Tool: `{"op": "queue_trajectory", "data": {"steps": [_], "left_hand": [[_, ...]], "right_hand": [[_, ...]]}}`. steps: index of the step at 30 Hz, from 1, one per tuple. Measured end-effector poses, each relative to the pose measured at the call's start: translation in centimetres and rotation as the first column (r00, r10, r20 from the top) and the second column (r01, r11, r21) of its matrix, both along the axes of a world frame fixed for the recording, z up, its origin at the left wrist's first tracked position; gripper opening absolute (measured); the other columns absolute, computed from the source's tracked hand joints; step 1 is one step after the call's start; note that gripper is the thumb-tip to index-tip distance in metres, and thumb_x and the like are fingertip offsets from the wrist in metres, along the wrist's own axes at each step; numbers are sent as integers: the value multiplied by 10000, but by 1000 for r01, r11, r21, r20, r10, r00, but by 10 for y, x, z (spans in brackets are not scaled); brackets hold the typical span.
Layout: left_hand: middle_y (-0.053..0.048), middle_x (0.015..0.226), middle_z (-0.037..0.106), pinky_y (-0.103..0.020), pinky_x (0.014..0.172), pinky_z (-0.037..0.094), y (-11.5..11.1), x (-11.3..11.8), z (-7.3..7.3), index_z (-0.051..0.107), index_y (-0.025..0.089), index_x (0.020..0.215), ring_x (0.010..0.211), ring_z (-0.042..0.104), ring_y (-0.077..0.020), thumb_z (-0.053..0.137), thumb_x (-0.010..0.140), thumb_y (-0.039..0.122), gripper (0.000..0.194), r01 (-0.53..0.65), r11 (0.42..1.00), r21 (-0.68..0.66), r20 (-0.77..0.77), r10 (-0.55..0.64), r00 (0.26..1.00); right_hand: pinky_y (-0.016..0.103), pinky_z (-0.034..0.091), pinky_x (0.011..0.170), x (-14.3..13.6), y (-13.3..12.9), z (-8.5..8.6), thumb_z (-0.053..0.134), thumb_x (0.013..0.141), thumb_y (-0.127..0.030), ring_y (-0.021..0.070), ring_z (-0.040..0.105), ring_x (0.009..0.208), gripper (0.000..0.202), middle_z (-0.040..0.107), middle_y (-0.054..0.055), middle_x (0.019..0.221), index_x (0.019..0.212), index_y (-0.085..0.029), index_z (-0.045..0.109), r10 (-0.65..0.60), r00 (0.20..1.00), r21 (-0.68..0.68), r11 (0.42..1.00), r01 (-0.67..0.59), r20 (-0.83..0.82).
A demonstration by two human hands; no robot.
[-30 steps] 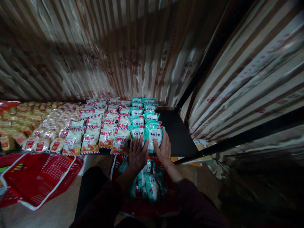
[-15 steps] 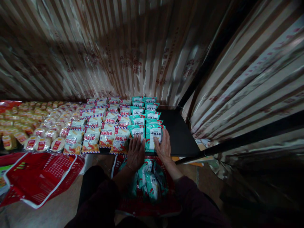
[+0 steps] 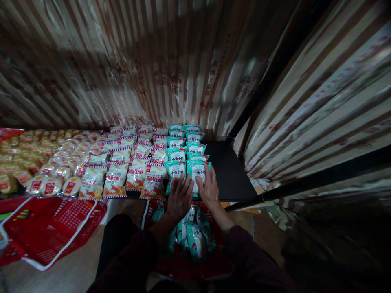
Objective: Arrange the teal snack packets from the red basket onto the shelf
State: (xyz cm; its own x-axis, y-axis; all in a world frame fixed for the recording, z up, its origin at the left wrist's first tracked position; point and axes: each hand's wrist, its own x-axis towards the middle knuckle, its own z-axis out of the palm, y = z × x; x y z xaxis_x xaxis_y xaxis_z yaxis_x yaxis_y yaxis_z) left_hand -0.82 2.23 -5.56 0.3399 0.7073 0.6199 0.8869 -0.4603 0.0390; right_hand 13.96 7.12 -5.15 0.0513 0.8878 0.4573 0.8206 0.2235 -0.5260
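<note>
Here's the front right green packet (image 3: 198, 176), standing at the front edge of the black shelf (image 3: 233, 175), and my right hand (image 3: 210, 189) is open against its face and right edge, thumb apart from the fingers, nothing clenched. My left hand (image 3: 179, 200) lies palm down, fingers loosely spread, over the lower part of the neighbouring green packet (image 3: 176, 169); in this gloom I can't tell whether those fingertips press or merely cover. These look light, puffy and slick, contents probably brittle, so I'd cup the sides gently or pinch the top seam.
</note>
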Motion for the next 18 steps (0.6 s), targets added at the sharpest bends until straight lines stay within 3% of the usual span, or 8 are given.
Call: {"op": "queue_trajectory", "data": {"steps": [6, 13, 18], "left_hand": [[-107, 1449, 430, -521, 1165, 178, 0, 1, -2, 437, 152, 1349, 1431, 189, -255, 497, 879, 227, 480, 5, 1000, 1, -4, -5, 1000], [-100, 1445, 437, -506, 1174, 139, -3, 0, 5, 452, 153, 1341, 1434, 182, -249, 492, 892, 294, 473, 24, 999, 42, -6, -23, 1000], [-92, 1456, 422, -508, 1172, 139, -5, 0, 3, 444, 170, 1355, 1435, 171, -269, 511, 884, 353, 510, 20, 999, 48, -16, -20, 1000]], "right_hand": [[491, 446, 959, 1, 2, -2, 354, 924, -493, 303, 436, 1285, 599, 324, 174, 1475, 1452, -223, 264, 10, 1000, -48, 999, -9, 23], [527, 390, 1000, 5, -3, -2, 393, 897, -533, 317, 292, 1377, 693, 259, 173, 1513, 1476, -212, 187, -5, 1000, -3, 1000, 5, 26], [525, 384, 1004, 9, -10, -5, 402, 892, -528, 316, 315, 1365, 717, 278, 176, 1505, 1483, -210, 150, -23, 999, 3, 1000, 23, 37]]}}
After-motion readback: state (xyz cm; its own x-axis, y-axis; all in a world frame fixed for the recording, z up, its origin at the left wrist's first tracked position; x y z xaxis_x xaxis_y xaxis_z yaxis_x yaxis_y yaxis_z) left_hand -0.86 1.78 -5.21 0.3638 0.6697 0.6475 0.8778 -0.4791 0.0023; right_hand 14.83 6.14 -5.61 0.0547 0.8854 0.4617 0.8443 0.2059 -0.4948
